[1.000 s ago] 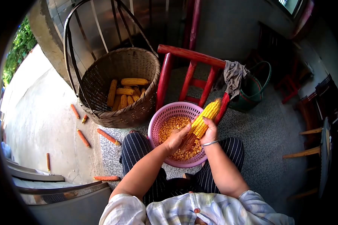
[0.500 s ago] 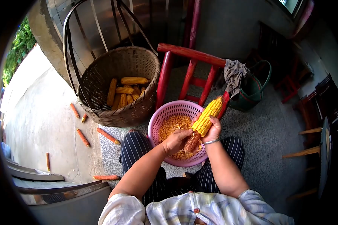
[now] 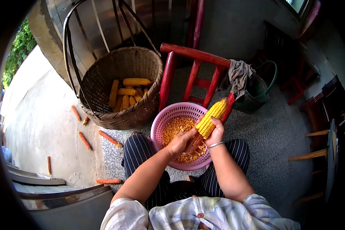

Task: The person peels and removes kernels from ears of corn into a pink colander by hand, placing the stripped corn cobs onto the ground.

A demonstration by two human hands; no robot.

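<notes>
Over a pink plastic basket (image 3: 156,141) holding loose corn kernels (image 3: 175,128), both hands are at work. My right hand (image 3: 215,133) is wrapped round a yellow ear of corn (image 3: 214,114), tilted with its far end up and to the right. A reddish bare corncob (image 3: 194,143) is closed in my left hand (image 3: 180,143), its side against the lower left of the ear. My left fingers partly hide where cob and ear meet.
A woven basket (image 3: 122,119) with several corn ears (image 3: 137,81) stands at the upper left. Stripped cobs (image 3: 84,140) lie on the floor to the left. A red wooden chair (image 3: 195,53) with a grey cloth (image 3: 239,78) is ahead, beside a green basket (image 3: 257,99).
The left hand and the bare cob have shifted slightly up along the ear. My right thumb has moved a little up and left on the ear.
</notes>
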